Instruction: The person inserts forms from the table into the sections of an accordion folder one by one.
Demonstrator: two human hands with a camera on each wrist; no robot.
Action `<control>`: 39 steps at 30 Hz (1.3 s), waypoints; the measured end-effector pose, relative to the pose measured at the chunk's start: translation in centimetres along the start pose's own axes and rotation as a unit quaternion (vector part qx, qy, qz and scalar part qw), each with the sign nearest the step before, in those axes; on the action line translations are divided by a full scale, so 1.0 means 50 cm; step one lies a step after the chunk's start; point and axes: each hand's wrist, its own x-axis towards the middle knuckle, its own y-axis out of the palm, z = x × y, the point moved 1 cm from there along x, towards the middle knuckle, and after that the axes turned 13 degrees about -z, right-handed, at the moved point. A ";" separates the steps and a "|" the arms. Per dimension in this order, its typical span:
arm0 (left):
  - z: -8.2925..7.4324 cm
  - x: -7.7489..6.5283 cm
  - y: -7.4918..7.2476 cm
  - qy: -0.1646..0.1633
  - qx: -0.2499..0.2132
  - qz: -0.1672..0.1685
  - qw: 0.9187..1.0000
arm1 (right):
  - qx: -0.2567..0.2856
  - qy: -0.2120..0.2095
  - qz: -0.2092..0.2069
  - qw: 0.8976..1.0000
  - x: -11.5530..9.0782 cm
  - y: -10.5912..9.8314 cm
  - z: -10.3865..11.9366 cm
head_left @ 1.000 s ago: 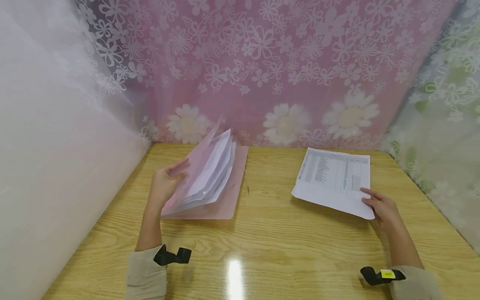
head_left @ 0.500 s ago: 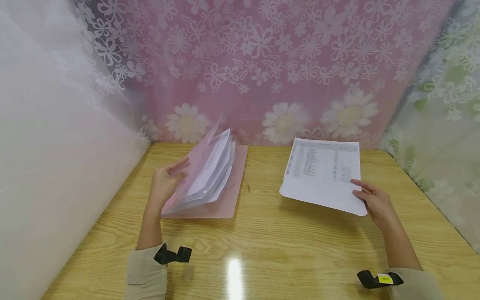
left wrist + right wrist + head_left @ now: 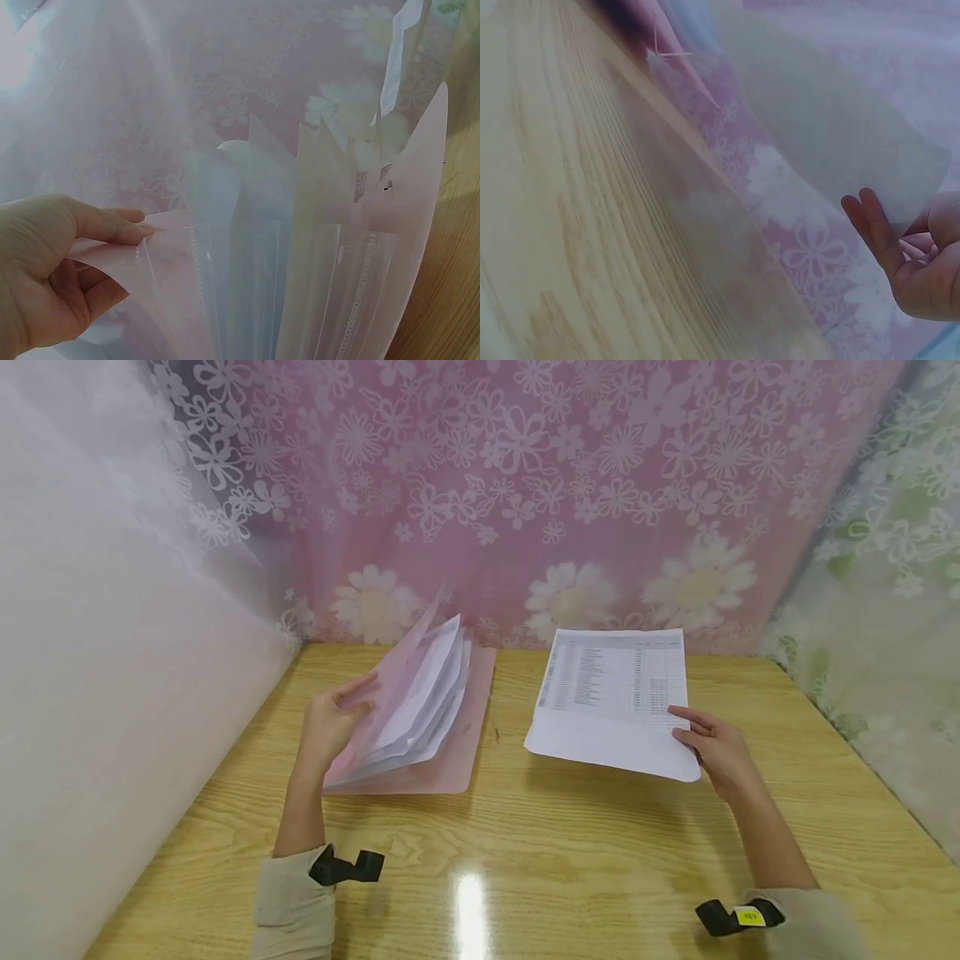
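On the left side of the table lies a pink folder (image 3: 471, 727), its cover lifted and several clear sleeves with papers (image 3: 423, 710) fanned between the covers. My left hand (image 3: 332, 727) pinches the edge of the raised cover; in the left wrist view the thumb and fingers grip the pink cover (image 3: 169, 225) beside the upright clear sleeves (image 3: 255, 247). To the right, a white printed sheet (image 3: 607, 693) hangs above the table, apart from the folder. My right hand (image 3: 716, 752) pinches its right edge, as the right wrist view shows with the sheet's plain side (image 3: 832, 127).
The wooden table (image 3: 540, 860) reaches a pink flowered curtain (image 3: 525, 485) at the back. White sheeting (image 3: 112, 610) closes the left side, and a green-and-white flowered curtain (image 3: 892, 568) the right. A bright reflection lies on the near tabletop.
My right hand has carried the printed sheet leftward and slightly farther back, toward the folder. My left hand and the folder's raised cover have stayed in place.
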 end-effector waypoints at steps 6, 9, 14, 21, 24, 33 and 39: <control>0.003 -0.003 0.000 -0.002 0.001 -0.002 1.000 | -0.033 -0.009 -0.007 0.999 -0.003 0.037 0.004; 0.004 -0.003 0.001 0.000 -0.002 -0.003 1.000 | -0.050 -0.019 -0.012 0.998 -0.003 0.057 0.008; 0.004 -0.003 0.001 0.001 -0.010 -0.002 1.000 | -0.065 -0.038 -0.011 0.997 -0.004 0.089 0.011; 0.003 -0.003 0.003 -0.006 -0.011 0.002 1.000 | -0.087 -0.047 -0.019 0.995 -0.005 0.123 0.007; 0.003 -0.003 0.003 -0.008 -0.007 0.002 1.000 | -0.098 -0.047 -0.024 0.994 -0.005 0.136 0.005; 0.003 -0.002 0.003 0.000 -0.009 0.002 1.000 | -0.095 -0.047 -0.029 0.994 -0.001 0.173 0.003; 0.005 -0.001 0.004 -0.005 -0.009 0.005 1.000 | -0.100 -0.039 -0.038 0.994 0.000 0.182 0.002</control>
